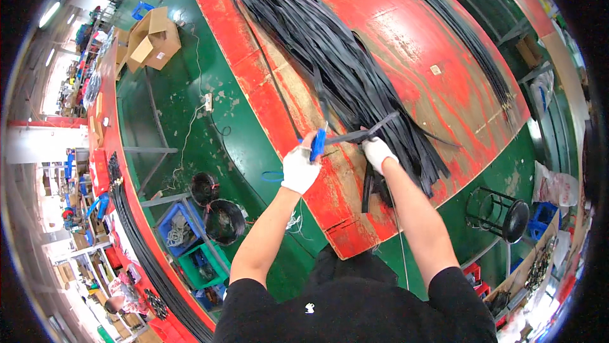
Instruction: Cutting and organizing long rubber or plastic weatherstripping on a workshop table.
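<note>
My left hand (301,170), in a white glove, is closed round a blue-handled tool (318,145) with a thin tip pointing away from me; its exact kind is unclear. Beside the tool, a flat black strip (346,137) stretches across to my right hand (377,153). That hand, gloved in white too, is closed on the strip, and part of the strip sticks out beyond it to the upper right. Under and past my right hand lies a long thick bundle of flat black strips (336,58), its loose ends fanned out near the table's front end.
The bundle lies on a worn red table (342,219). A thinner black bundle (457,23) runs along its right side. On the green floor are an open cardboard box (152,42), a black wire basket (224,221), blue and green crates (202,264) and a black stool (515,221).
</note>
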Demonstrator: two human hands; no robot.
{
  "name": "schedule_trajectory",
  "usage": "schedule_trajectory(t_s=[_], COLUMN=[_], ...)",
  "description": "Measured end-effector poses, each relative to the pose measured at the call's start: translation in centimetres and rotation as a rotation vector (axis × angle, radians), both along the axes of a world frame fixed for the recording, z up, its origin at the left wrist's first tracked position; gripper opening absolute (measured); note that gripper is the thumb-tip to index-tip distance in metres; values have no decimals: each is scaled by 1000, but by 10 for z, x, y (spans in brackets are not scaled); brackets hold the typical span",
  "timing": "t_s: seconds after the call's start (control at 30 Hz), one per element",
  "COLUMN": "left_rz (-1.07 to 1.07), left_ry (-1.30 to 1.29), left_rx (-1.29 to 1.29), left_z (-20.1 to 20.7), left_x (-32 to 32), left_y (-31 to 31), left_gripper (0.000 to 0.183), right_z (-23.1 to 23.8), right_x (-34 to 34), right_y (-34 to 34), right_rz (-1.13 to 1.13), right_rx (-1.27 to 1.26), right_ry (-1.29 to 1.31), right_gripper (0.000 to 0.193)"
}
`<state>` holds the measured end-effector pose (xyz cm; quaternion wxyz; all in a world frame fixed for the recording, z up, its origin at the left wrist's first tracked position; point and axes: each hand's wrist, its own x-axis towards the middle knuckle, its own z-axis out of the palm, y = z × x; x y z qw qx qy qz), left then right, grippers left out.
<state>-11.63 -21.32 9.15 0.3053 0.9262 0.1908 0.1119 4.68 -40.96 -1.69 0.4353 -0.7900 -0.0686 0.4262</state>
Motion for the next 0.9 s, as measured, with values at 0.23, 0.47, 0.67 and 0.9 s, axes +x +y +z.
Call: schedule_trajectory(t_s=[0.23,0.47,0.67,0.9], left_rz=[25,-97,-241,-575], left_ry=[331,518,522,592], left_rx=[75,0,-156,-174], left_z=[-69,-71,-70,-41], left_x=[-59,-36,-23,-79], left_y=[-2,-31,-73,-84], left_gripper=[63,64,59,56], right_z=[50,34,34,83], right_x=[-9,-55,-109,-100], right_y=[-16,-60,-104,-115], right_rz=[-15,30,-2,-43], right_rx=[16,-1,133,83], right_ry=[48,-62,-2,262], right_gripper=[54,35,39,36])
